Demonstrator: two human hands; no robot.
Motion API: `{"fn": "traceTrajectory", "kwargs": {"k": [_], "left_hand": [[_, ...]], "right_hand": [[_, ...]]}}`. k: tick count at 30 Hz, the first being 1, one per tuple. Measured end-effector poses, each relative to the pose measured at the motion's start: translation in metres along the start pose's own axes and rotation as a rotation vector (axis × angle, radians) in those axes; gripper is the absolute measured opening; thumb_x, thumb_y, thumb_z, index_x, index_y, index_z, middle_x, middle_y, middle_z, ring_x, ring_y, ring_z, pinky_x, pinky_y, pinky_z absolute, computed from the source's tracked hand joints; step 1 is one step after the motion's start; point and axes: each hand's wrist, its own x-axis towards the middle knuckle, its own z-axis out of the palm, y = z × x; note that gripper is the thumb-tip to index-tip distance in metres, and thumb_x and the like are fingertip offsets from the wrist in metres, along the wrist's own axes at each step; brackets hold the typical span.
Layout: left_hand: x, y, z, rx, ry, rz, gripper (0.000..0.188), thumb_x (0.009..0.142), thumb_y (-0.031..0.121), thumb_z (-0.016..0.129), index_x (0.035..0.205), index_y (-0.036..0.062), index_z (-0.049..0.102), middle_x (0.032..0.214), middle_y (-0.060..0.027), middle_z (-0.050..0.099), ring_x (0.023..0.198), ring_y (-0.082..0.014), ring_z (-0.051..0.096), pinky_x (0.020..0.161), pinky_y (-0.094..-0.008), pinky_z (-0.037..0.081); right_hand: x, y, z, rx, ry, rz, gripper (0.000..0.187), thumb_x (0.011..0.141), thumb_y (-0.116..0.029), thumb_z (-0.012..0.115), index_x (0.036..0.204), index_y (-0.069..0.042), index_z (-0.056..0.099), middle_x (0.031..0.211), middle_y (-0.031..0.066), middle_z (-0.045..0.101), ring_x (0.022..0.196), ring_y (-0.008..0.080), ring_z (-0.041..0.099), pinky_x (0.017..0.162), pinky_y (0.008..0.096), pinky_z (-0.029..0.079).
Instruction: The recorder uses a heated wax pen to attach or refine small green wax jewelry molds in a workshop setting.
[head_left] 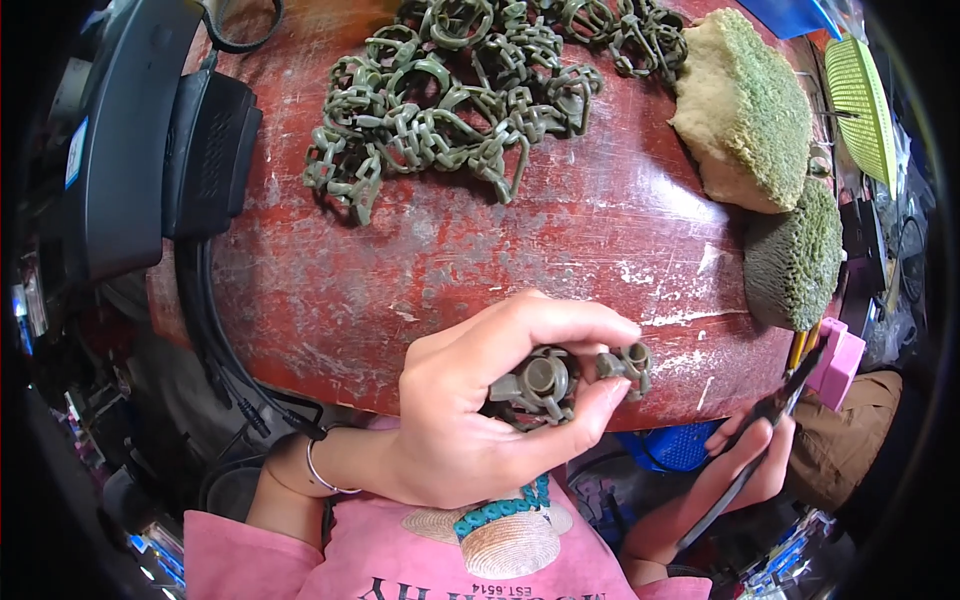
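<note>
Left hand [470, 410] nearest, fingers curled, thumb and forefinger pinching olive plastic part [560, 380] over near edge of red table [420, 270], likely turned up for trimming. Right hand [745, 455] lower right, fingers closed on dark cutters [775, 420]. One heap of same parts [460, 100] at far side, too tangled for count. Two sponges [750, 110].

Olive-green moulded plastic clip part [545, 385] noted in the left hand [480, 410]; same olive green recorded for the heap of plastic clip parts [450, 95]; round wooden tabletop [500, 270] recorded as dark red, scuffed with whitish scratches; two sponge blocks [750, 115] noted as tan with mottled green tops; black thin tool [745, 465] seen in the right hand [735, 470]; pink sleeve [215, 560] and silver bangle [325, 475] observed; pink block [838, 362] and yellow-green mesh basket [862, 105] logged at right.
</note>
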Motion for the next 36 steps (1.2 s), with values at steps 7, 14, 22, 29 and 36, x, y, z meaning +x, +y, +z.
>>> {"fn": "traceTrajectory", "kwargs": {"k": [7,14,22,29,36], "left_hand": [[0.005,-0.004,-0.008,0.223,-0.091,0.274,0.029,0.065,-0.008,0.069,0.09,-0.0027,0.055,0.081,-0.0131,0.059,0.069,-0.0146,0.061,0.06,-0.0239,0.049],[0.006,-0.008,-0.008,0.314,-0.079,0.381,0.029,0.062,-0.009,0.07,0.087,-0.0002,0.059,0.081,-0.0119,0.06,0.071,-0.0175,0.061,0.062,-0.0259,0.05],[0.006,-0.005,-0.009,0.407,-0.116,0.434,0.035,0.06,-0.01,0.071,0.09,0.0022,0.059,0.084,-0.0113,0.057,0.07,-0.0182,0.06,0.061,-0.0266,0.051],[0.004,-0.009,-0.011,0.371,-0.154,0.448,0.037,0.06,-0.01,0.071,0.091,0.0061,0.059,0.09,-0.0097,0.053,0.072,-0.018,0.059,0.064,-0.0279,0.05],[0.002,-0.007,-0.012,0.441,-0.158,0.445,0.034,0.063,-0.006,0.072,0.09,0.0107,0.06,0.092,-0.0091,0.05,0.073,-0.0187,0.057,0.066,-0.0292,0.05]], "right_hand": [[0.012,0.017,-0.003,-0.074,0.064,0.127,0.015,0.085,-0.01,0.054,0.076,0.001,0.051,0.051,0.0003,0.045,0.041,0.0034,0.039,0.039,0.0177,0.028],[0.006,0.018,-0.003,-0.063,0.027,0.101,0.028,0.091,-0.023,0.047,0.078,0.001,0.049,0.055,0.0003,0.042,0.043,0.0034,0.036,0.039,0.0164,0.025],[-0.017,0.004,-0.007,0.1,-0.355,-0.208,0.05,0.082,-0.048,0.054,0.075,0.002,0.057,0.058,0.0078,0.056,0.052,0.0212,0.057,0.049,0.0285,0.045],[-0.015,-0.004,0.008,0.008,-0.362,-0.169,0.067,0.081,-0.06,0.043,0.068,0.005,0.053,0.054,0.0067,0.051,0.039,0.0101,0.049,0.037,0.0192,0.036],[-0.014,0.001,-0.004,0.004,-0.46,-0.194,0.047,0.078,-0.05,0.058,0.077,-0.003,0.057,0.062,0.0053,0.057,0.053,0.0213,0.057,0.049,0.0283,0.045]]}}
